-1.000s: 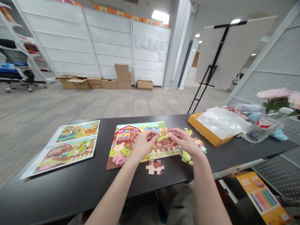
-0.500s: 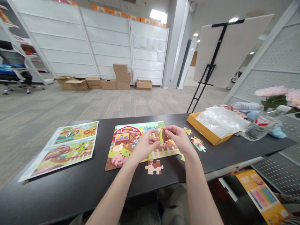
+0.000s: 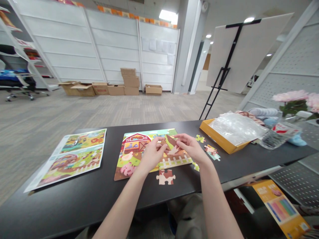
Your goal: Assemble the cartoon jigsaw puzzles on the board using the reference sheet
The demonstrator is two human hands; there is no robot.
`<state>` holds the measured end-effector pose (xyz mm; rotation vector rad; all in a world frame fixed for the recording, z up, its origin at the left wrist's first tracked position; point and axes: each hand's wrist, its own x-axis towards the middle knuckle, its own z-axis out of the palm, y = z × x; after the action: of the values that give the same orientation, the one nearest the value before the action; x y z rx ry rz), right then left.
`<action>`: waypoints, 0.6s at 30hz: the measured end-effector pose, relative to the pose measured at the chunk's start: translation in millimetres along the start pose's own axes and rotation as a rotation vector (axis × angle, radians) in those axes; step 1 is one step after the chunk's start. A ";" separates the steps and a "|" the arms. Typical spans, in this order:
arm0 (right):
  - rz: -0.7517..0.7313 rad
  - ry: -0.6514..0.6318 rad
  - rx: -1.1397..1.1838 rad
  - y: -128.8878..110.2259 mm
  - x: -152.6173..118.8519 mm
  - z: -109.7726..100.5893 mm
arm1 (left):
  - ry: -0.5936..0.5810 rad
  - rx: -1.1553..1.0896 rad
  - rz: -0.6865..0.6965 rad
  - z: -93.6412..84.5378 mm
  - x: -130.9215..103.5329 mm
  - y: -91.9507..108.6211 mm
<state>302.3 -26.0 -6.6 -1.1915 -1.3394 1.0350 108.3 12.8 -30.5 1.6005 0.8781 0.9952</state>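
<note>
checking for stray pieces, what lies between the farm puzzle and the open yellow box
In the head view, loose puzzle pieces lie on the black tabletop between the farm puzzle and the box; the right hand partly covers that stretch.

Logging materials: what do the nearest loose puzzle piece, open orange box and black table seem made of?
Puzzle piece: likely printed cardboard, matte; flat, interlocking outline. Box: probably card, matte; thin straight walls. Table: satin black, faint reflections; laminate or paint, unclear.
</note>
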 end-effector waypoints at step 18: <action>-0.038 0.015 0.038 -6.2 0.5 7.8 | 0.040 -0.065 0.021 1.7 0.0 12.6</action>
<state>293.9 -26.1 -1.3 -1.1395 -1.3208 1.0186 110.7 9.4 -18.5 1.5428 0.8492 1.0637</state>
